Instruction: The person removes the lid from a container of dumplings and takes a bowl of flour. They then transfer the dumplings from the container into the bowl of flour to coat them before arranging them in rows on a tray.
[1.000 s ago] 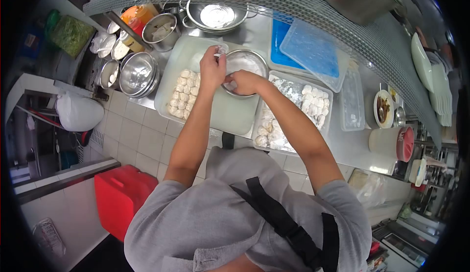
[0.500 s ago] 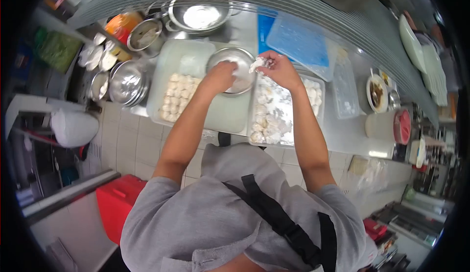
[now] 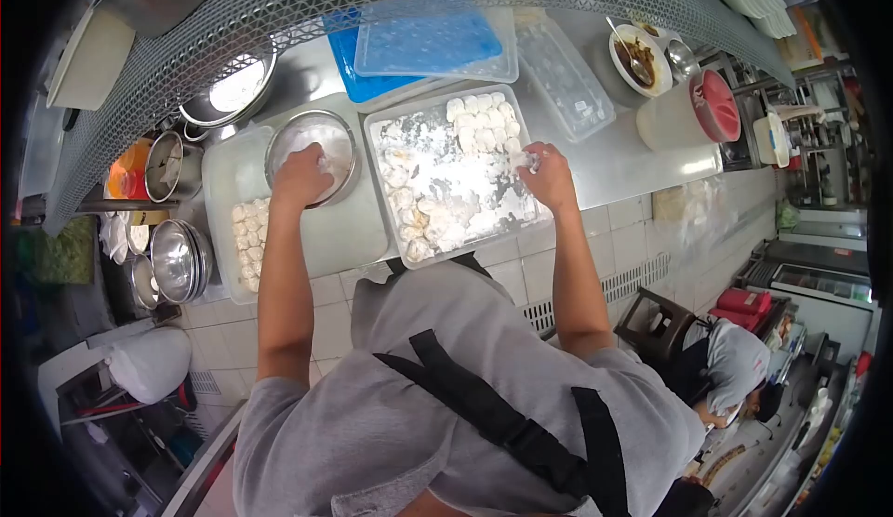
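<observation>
Stainless steel countertop (image 3: 605, 159) ran under the floury tray (image 3: 484, 246), which sat in front of the person's body. Rows of white pieces (image 3: 484, 122) lay close-set in the tray's far right corner, while looser, less orderly pieces (image 3: 414, 224) lay along its left side and near left corner. Between them was scattered flour, so the rows seemed to take up only a modest share of the tray, with much of it still to be filled if they were to spread.

At the tray's right edge, the right hand (image 3: 549, 180) reached forward, its thumb and fingertips pinched together on a small floury piece (image 3: 528, 160). Left of the tray, the left hand (image 3: 304, 178) dipped into a metal bowl (image 3: 346, 145), palm down; whether its fingers gripped anything could not be told. Farther left of the tray, more pale pieces (image 3: 249, 238) stood in rows.
</observation>
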The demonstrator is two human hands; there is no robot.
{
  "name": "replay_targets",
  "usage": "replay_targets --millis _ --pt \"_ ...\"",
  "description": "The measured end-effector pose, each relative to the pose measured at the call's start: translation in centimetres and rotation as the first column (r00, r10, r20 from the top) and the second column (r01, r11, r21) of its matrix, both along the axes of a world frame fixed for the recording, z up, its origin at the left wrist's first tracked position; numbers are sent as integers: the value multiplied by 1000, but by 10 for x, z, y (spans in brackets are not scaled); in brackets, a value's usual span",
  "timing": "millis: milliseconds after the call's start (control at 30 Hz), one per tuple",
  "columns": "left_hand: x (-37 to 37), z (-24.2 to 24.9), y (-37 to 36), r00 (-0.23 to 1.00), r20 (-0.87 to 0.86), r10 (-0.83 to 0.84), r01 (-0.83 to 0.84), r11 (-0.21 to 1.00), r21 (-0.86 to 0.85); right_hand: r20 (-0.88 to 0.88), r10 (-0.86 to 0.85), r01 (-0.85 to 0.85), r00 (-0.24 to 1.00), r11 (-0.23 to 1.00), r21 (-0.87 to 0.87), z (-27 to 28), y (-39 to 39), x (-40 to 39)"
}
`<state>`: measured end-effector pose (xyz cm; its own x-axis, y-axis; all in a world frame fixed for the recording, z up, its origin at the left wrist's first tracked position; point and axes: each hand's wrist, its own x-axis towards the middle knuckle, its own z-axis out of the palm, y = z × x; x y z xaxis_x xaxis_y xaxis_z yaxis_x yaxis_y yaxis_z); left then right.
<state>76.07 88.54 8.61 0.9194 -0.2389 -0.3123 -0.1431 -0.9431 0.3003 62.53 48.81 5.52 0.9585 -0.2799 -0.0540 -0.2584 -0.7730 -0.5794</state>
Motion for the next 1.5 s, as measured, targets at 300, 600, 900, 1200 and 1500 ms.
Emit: replay_targets --millis 300,600,900,1200,1500 --pt "-23 62 -40 981 184 68 36 860 -508 -44 28 -35 999 989 -143 -24 23 26" --pt "-35 -45 -169 785 -583 -211 -535 245 -809 120 -109 115 987 992 -49 -17 14 3" --pt "-26 -54 -207 882 97 -461 404 634 -660 78 -190 172 979 966 195 -14 -9 -36" --pt "-33 -59 -234 765 445 -466 635 661 -399 84 -75 68 994 994 82 -22 0 -34" --pt "-63 -82 -238 937 323 -135 321 699 -639 194 96 -82 976 993 -80 -27 11 9"
